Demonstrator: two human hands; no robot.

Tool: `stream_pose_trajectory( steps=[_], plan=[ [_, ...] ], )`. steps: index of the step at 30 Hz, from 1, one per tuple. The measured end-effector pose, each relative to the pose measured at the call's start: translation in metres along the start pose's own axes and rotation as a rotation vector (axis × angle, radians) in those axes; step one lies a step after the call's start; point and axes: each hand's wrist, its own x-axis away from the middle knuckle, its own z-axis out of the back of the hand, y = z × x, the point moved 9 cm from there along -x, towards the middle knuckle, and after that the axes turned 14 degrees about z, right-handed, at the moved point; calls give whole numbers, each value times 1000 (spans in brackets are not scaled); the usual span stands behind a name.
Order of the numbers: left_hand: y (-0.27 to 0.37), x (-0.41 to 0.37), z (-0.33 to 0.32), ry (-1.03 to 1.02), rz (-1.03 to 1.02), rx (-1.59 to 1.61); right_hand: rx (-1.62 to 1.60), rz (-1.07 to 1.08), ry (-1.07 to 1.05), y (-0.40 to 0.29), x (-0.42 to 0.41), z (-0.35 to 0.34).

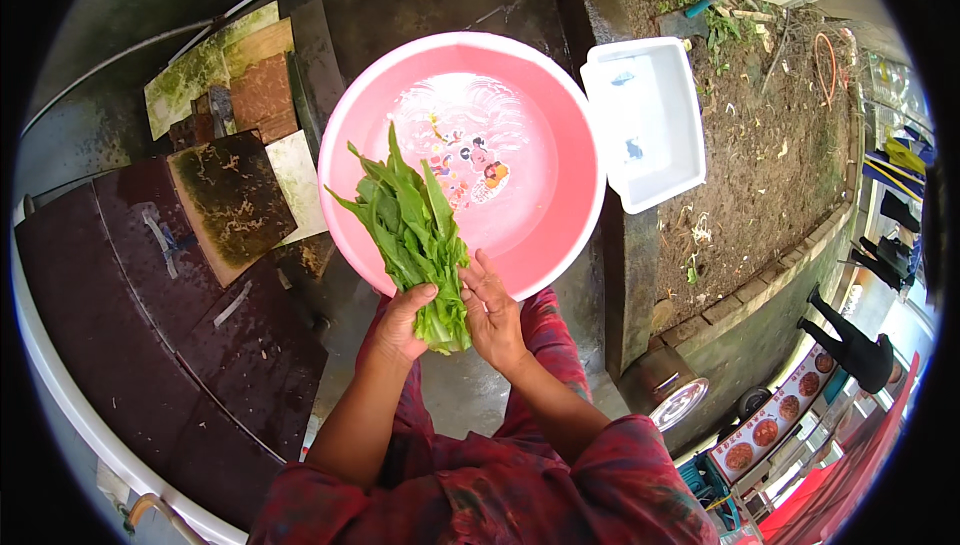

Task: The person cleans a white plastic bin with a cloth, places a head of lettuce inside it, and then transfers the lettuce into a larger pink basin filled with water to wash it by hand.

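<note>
A bunch of long green leafy vegetable (409, 222), its leaf tips pointing away from me, lies over the near left rim of a round pink plastic basin (577, 170). My left hand (405, 323) grips the bunch near its base, thumb on top. My right hand (491, 312) is against the bunch's right side, its fingers bent and partly spread; whether it grips any leaves is unclear. Water stands in the basin over a printed cartoon picture on the bottom. A small yellowish-green scrap (435, 124) is in the water.
A white rectangular plastic tub (675, 124) stands right of the basin, beside a low concrete edge and a soil bed (750, 192). A lidded metal pot (660, 387) is at the lower right. Dark red boards (247, 365) and old tiles lie left. A person in black (862, 353) stands far right.
</note>
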Motion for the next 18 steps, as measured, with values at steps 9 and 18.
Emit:
stream_pose_trajectory(
  steps=[9,18],
  plan=[
    [18,-24,31,67,-51,45,241,206,-365,17,-37,-21],
    [-4,-91,62,-192,-119,341,-603,-330,-726,156,-87,-51]
  ],
)
